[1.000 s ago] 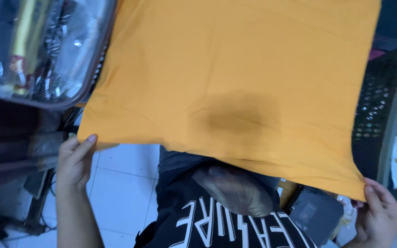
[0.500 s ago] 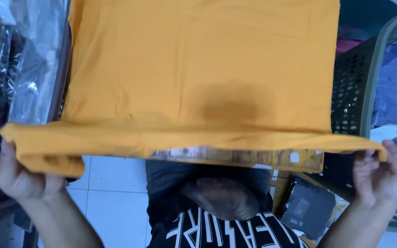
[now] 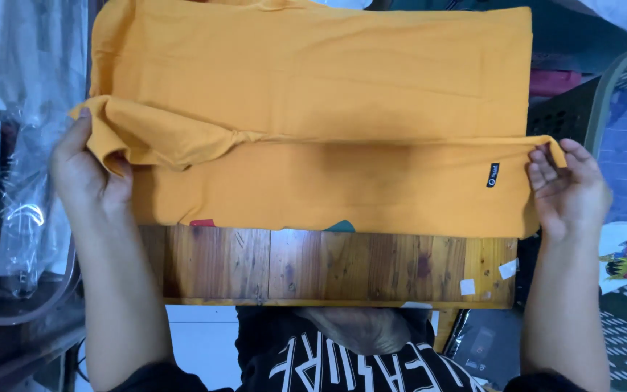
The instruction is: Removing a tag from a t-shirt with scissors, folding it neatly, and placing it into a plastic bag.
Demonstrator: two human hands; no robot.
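On wooden board (image 3: 328,265), hands pinch soft orange shirt (image 3: 313,94).

Light: bright, even, from overhead.
Shadow: soft dark patch mid orange garment (image 3: 313,123), probably the wearer's head; wooden board (image 3: 328,265) evenly lit.
Glare: white highlights on clear plastic bags (image 3: 27,145) at left.
Focus: centre sharp; corners slightly soft.
Distortion: mild bowing at edges.

Wood table (image 3: 328,268) — white tile floor (image 3: 197,341)
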